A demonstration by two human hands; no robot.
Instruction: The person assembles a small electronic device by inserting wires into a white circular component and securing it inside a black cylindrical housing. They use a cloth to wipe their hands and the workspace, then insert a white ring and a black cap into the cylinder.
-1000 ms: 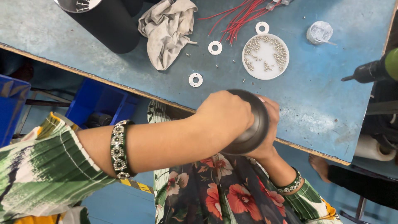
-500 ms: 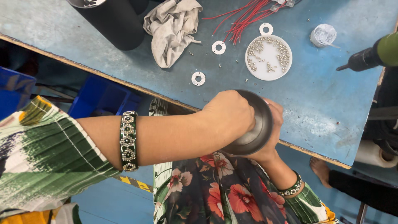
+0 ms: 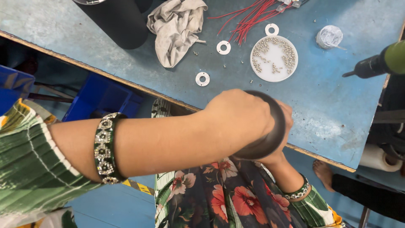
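The dark round housing [image 3: 270, 135] sits just off the table's near edge, above the person's lap, and looks rigid, smooth and fairly heavy, best held around its rim. The left hand [image 3: 240, 118] caps it from above with its grip pressed around it, while the right hand [image 3: 283, 139] cups it from beneath. Its axis seems to run roughly toward the camera, though the hands hide most of it, with the white dish of screws [image 3: 274, 58] farther in on the table [image 3: 329, 109].

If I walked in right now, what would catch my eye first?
Both hands, the left hand on top and the right hand behind, grip a round dark grey part at the blue table's near edge. Beyond them sit a white dish of small screws, red wires and a crumpled rag.
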